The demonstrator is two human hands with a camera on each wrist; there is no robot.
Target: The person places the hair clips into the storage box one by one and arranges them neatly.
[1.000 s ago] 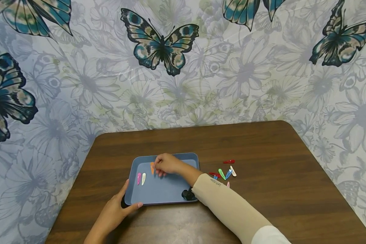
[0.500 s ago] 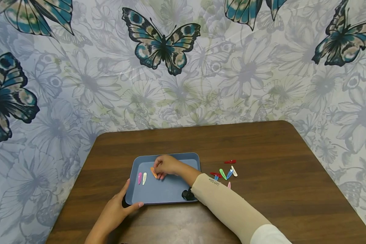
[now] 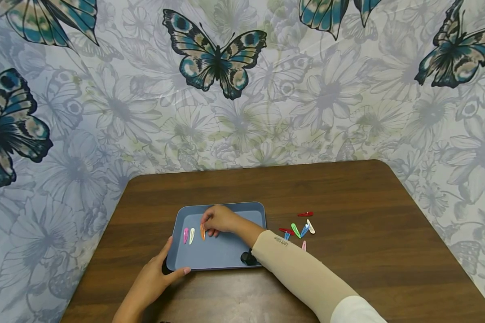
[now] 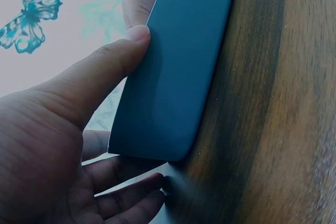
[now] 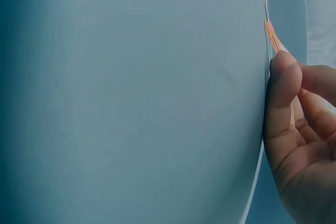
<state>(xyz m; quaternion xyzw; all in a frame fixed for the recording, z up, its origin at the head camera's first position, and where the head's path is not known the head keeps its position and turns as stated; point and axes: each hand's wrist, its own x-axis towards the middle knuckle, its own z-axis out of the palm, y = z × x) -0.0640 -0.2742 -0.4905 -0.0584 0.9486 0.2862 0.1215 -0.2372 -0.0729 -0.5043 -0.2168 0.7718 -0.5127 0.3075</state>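
In the head view my right hand [image 3: 220,219] is over a blue-grey tray [image 3: 226,264] and pinches an orange snap hair clip [image 3: 203,232]. The right wrist view shows the orange clip [image 5: 272,36] sticking out past the thumb and index fingertips. To its left in the tray lie a pink hair clip [image 3: 185,235] and a pale cream one [image 3: 191,236], side by side. My left hand [image 3: 150,279] holds the tray's near left corner; in the left wrist view the thumb presses on the tray wall [image 4: 168,77] and the fingers reach around the corner.
Right of the tray, several loose hair clips lie on the wooden table [image 3: 368,251], among them a green one [image 3: 295,230], a red one [image 3: 305,214] and a white one [image 3: 310,226]. A black object [image 3: 248,258] sits at the tray's near right corner, partly behind the right sleeve.
The orange clip has turned from upright to slanted and back to nearly upright, shifting slightly toward me, with the right hand's fingers on it. My left hand stays at the tray corner.
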